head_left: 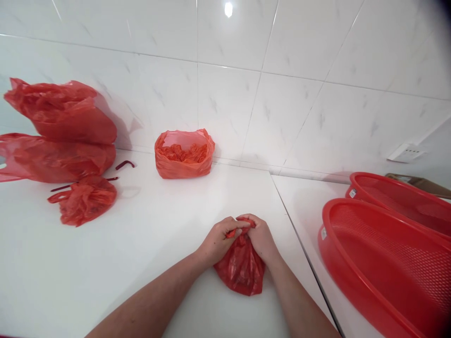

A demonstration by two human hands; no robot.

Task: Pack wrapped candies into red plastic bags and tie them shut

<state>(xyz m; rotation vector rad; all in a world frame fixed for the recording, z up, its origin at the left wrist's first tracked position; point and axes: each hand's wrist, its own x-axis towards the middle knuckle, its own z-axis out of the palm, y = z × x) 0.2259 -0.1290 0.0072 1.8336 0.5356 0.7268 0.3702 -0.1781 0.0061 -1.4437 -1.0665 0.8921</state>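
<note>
A small red plastic bag (241,270) lies on the white counter (148,263) in front of me, bunched at its far end. My left hand (220,239) and my right hand (260,236) both pinch that bunched top, fingers curled tight and knuckles touching. The bag's body bulges out beneath my wrists toward me.
An open red bag holding crumpled red bags (184,154) stands by the tiled wall. At the left lie two large red bags (59,134) stacked and a small tied red bag (84,199). Two red mesh baskets (387,263) sit at the right. A wall socket (407,152) is at far right.
</note>
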